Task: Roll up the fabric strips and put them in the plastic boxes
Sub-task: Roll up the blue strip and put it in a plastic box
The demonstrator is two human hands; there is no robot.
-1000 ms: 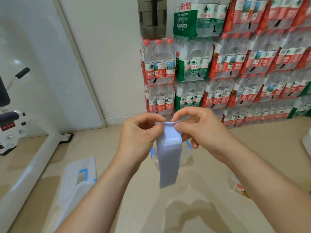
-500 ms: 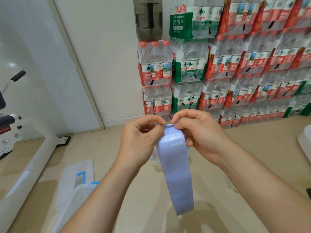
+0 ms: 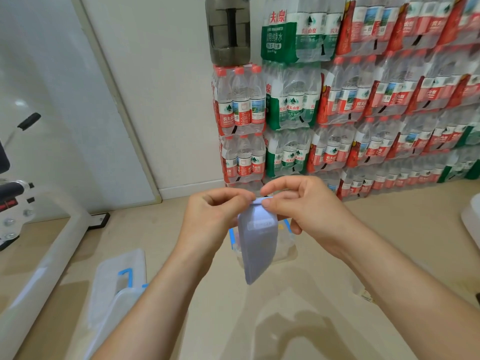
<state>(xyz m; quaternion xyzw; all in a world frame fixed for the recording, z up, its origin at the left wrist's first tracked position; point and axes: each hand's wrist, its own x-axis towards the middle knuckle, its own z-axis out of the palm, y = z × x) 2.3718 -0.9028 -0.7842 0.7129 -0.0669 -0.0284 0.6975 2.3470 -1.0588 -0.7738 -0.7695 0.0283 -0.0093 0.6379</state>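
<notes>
Beige flooring [image 3: 298, 320] filled the lower half of the frame and met a white wall at the back. Stacked shrink-wrapped packs of bottled water [image 3: 337, 105] with red and green labels covered the upper right. A dark translucent jug [image 3: 228, 29] stood on top of the leftmost stack. The white frame of an exercise machine [image 3: 52, 242] ran down the left edge.

At the centre, a pale lavender fabric strip [image 3: 257, 245] hung in the air above the floor. The left hand [image 3: 210, 219] pinched its top edge at one end between thumb and forefinger. The right hand [image 3: 298, 206] pinched the other end in the same way, its remaining fingers curled. The top edge looked turned over between the two hands, and a small white label [image 3: 262, 224] sat just below it. The free end of the strip tapered down towards the lower centre.

A clear plastic box [image 3: 287, 242] with blue clips stood on the floor directly behind the strip. The strip hid most of its inside, so its contents could not be told.

At the lower left lay a second clear plastic box [image 3: 122, 302], partly covered by the left forearm, and a flat lid [image 3: 119, 263] with a blue clip just beyond it. What that box held could not be made out either.
</notes>
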